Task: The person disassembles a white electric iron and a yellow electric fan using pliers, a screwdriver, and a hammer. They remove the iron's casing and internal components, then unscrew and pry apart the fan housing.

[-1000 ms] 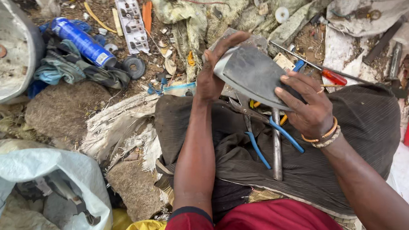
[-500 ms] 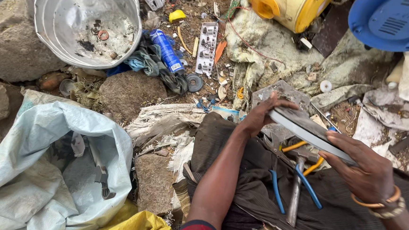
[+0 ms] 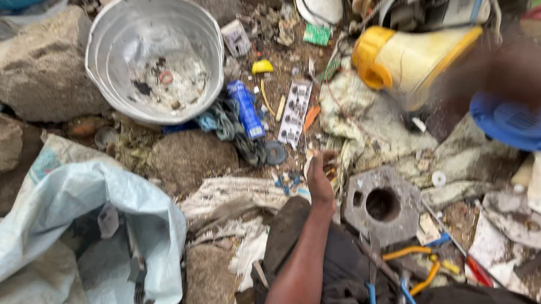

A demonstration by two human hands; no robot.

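My left hand reaches forward from my lap to the littered ground, fingers curled down onto small scraps beside a torn white rag. Whether it grips anything is hidden. A dark blur at the upper right, over a blue plastic disc, may be my right hand in motion. A grey metal block with a round hole lies just right of my left wrist. Pliers with yellow and blue handles rest on the dark cloth over my lap.
A dented metal basin sits at the back between large stones. A pale sack with metal tools inside lies open at the left. A yellow plastic housing, a blue can and scattered scrap cover the ground.
The flat grey metal plate that both hands held over my lap is gone from them. My left hand has stretched forward to the ground, and the view has swung up and left.
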